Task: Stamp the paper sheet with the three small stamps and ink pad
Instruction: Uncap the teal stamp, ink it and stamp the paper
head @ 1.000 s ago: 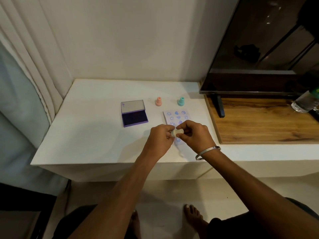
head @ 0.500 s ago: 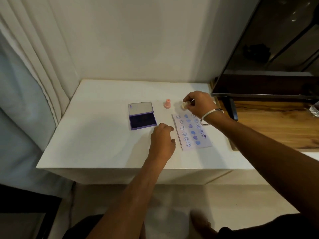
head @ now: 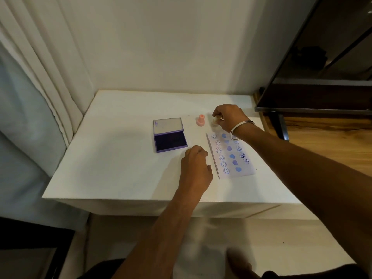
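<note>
A paper sheet [head: 231,158] lies on the white table [head: 120,158], covered with three columns of blue stamp prints. Left of it sits the open purple ink pad [head: 170,140], lid tilted back. A pink stamp [head: 200,120] stands upright behind the sheet. My right hand [head: 229,117] is closed on a cream-white stamp [head: 215,121] just right of the pink one, at the table surface. The teal stamp is hidden behind that hand. My left hand [head: 196,170] rests curled on the table beside the sheet's left edge, holding nothing.
A dark TV screen [head: 322,77] on a stand rises at the right over a wooden surface [head: 322,141]. A curtain [head: 36,77] hangs at the left. The wall runs along the table's back edge.
Both hands held the cream stamp together over the sheet a second ago. My right hand carried it to the back beside the pink stamp. My left hand dropped onto the table.
</note>
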